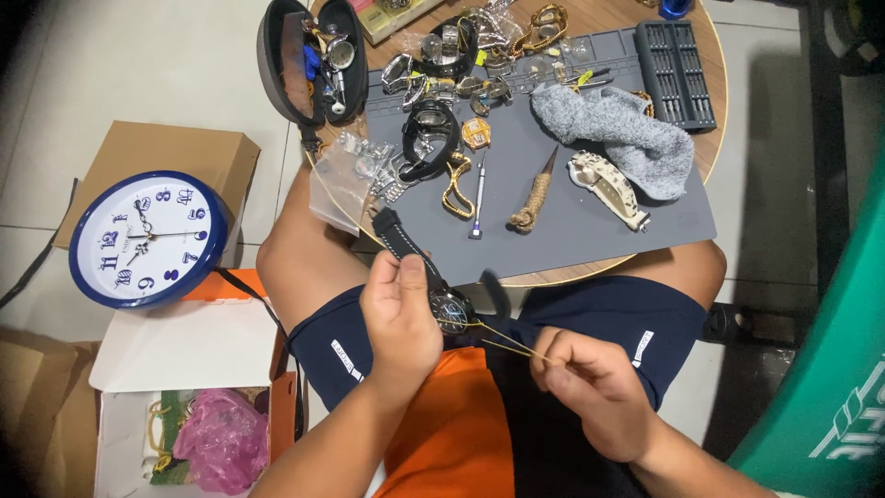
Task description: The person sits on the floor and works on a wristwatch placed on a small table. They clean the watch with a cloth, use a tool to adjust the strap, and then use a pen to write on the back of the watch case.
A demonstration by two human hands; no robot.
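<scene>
Black-strapped wristwatch (433,281): gripped in left hand (401,318), long axis running far-left toward worktop (590,231); right hand (590,387) pinches thin yellow tool (502,339) pointing at its case.

**Colours on the Table and Floor**

The wristwatch (441,293) is black with a dark blue face. The mat (590,231) is grey. The sock (619,132) is speckled grey (like fuzzy wool). The wall clock (147,238) has a blue rim and a white face. The shorts (599,323) are navy, the shirt (452,433) orange. The bag (221,438) is pink.
</scene>
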